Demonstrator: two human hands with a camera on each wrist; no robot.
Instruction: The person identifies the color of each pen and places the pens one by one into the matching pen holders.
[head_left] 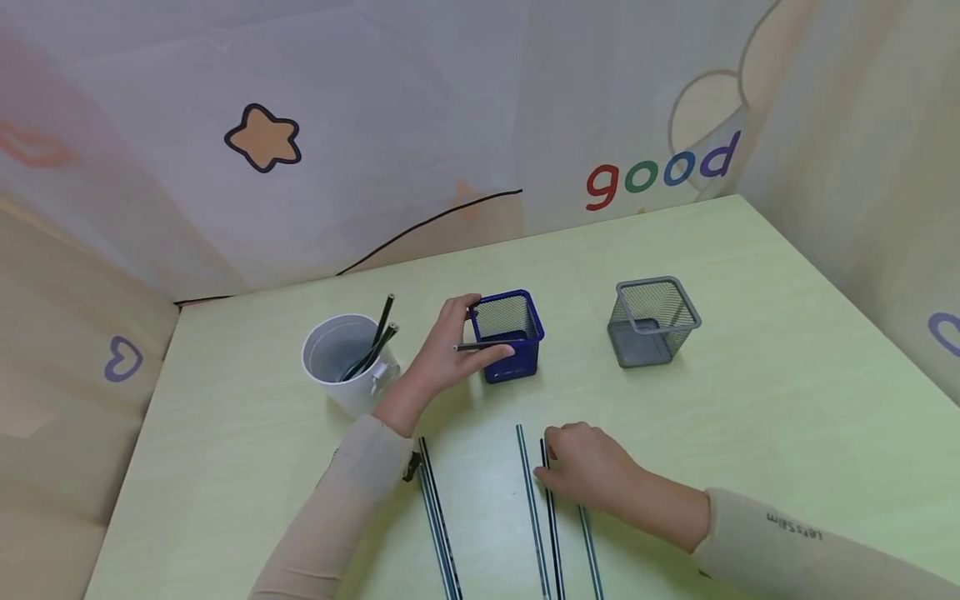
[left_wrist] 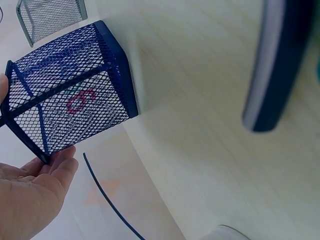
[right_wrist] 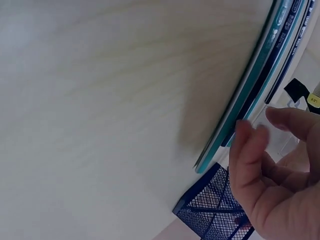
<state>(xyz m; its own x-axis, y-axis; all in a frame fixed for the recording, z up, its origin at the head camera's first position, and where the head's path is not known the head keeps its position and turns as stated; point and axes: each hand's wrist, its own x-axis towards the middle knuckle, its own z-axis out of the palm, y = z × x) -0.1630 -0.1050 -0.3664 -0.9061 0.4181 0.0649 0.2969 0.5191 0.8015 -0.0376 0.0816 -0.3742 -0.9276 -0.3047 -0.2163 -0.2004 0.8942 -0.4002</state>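
My left hand [head_left: 442, 346] holds the blue mesh pen holder [head_left: 512, 358] by its rim, thumb at the front and fingers at the back. A pencil [head_left: 480, 344] slants out over that rim, above the thumb. In the left wrist view the holder [left_wrist: 75, 90] appears sideways, with my fingers at its rim. My right hand [head_left: 592, 467] is over the pencils on the table, beside a dark blue pencil [head_left: 553, 525]. In the right wrist view its thumb and index finger are apart, and the fingertips are close to the dark pencil [right_wrist: 260, 85]; contact is unclear.
Left of the holder stands a white bucket [head_left: 318, 377] with several dark pencils inside. A grey mesh pen holder [head_left: 651, 342] stands to the right. Teal pencils [head_left: 531, 508] lie lengthwise toward me, with another pair [head_left: 438, 521] near my left sleeve. A printed curtain [head_left: 420, 125] borders the table.
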